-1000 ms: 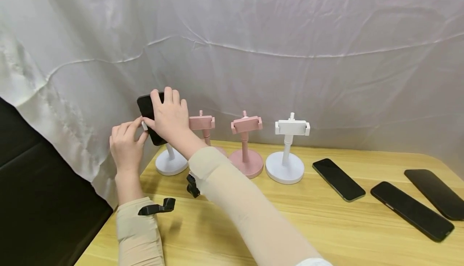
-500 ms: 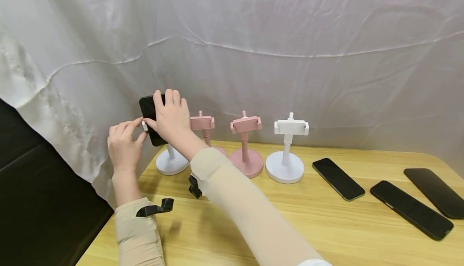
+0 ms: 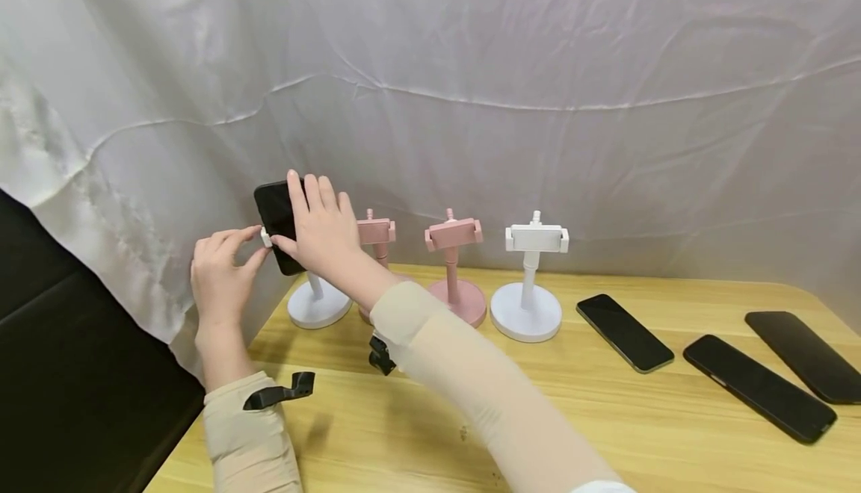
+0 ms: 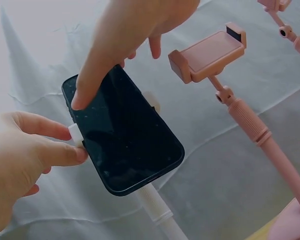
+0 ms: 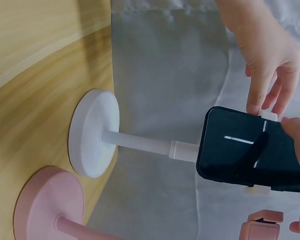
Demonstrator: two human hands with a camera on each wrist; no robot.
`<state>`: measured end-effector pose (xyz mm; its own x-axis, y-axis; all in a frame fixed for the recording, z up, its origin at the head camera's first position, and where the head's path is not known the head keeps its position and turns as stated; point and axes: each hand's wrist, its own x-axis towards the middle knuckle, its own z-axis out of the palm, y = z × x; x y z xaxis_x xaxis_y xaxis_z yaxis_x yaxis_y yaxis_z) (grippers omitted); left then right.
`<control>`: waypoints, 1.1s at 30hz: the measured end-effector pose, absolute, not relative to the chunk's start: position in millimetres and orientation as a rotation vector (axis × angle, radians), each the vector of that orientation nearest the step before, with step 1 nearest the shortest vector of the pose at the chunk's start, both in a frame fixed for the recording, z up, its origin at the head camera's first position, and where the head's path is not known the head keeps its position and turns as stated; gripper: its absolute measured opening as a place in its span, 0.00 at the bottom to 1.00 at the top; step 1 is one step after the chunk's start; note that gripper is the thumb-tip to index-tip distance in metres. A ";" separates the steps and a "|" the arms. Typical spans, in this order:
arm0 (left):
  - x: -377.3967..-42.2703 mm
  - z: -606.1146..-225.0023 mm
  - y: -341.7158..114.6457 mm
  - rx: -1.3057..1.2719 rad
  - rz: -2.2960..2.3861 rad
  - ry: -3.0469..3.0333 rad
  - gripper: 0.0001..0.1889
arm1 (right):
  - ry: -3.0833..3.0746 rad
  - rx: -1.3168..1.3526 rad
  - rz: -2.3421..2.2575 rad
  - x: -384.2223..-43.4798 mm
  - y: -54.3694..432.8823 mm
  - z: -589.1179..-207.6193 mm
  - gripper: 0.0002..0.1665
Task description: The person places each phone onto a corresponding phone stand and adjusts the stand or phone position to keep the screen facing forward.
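Since a moment earlier the left hand (image 3: 222, 273) had edged slightly left, pinching the white clamp end (image 4: 76, 134); the right hand (image 3: 328, 228), fingers straight, lay across the black phone (image 4: 130, 145), up against the white stand (image 5: 145, 143) at the far left of the surface (image 3: 350, 418). I couldn't quite tell whether the clamp end had hooked the edge. Keeping the phone flat while easing it on seemed wisest.
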<state>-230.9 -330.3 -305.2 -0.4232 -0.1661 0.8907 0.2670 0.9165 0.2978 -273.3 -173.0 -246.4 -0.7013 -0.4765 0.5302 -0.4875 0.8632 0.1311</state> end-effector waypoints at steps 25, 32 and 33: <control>-216.1 -283.4 -321.2 -0.141 -0.488 -1.895 0.15 | -2.396 0.866 0.028 -249.4 -123.3 -257.5 0.55; -212.7 -277.8 -316.7 -0.153 -0.493 -1.895 0.14 | -2.391 0.886 0.030 -245.3 -100.2 -265.0 0.54; -212.1 -276.8 -315.7 -0.160 -0.490 -1.900 0.14 | -2.384 0.888 0.032 -245.0 -96.8 -266.1 0.54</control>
